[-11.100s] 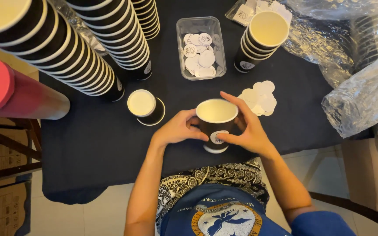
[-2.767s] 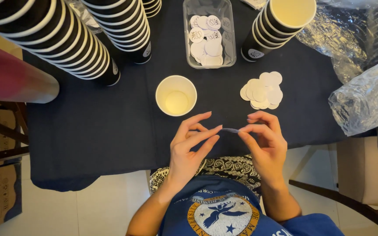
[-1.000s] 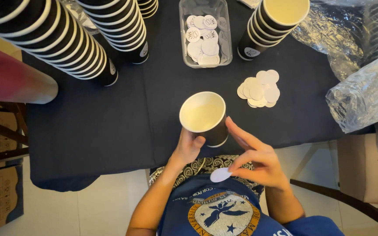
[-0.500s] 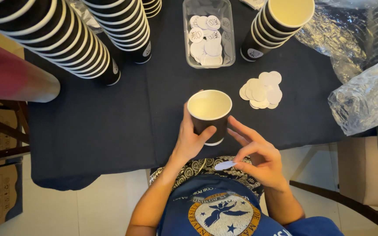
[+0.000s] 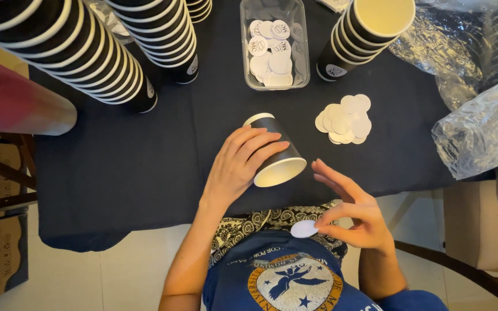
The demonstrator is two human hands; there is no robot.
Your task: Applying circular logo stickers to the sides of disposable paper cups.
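We look down from above on a table covered by a dark cloth [image 5: 116, 173]. Near its front edge our left hand [image 5: 234, 167] wraps around a black paper cup [image 5: 275, 150], fingers curled over its side. The cup is tipped on its side, its pale open mouth turned toward us and its base pointing away; the hand hides part of its wall.

Just right of the cup and nearer our body, our right hand [image 5: 355, 216] pinches a small round white sticker [image 5: 304, 229] between thumb and fingertip, the other fingers spread loosely open. The sticker's face is too small to make out.

Beyond the cup sits a clear plastic tray [image 5: 302, 57] of round stickers, with a loose pile of white discs [image 5: 344, 119] to the cup's right. Stacks of black cups [image 5: 70, 52] lie behind the cup to the left, cut off by the frame's top edge, as is another cup stack [image 5: 364, 31] behind and to the right. Crumpled clear plastic wrap [image 5: 479, 132] fills the far right, its contents unclear.
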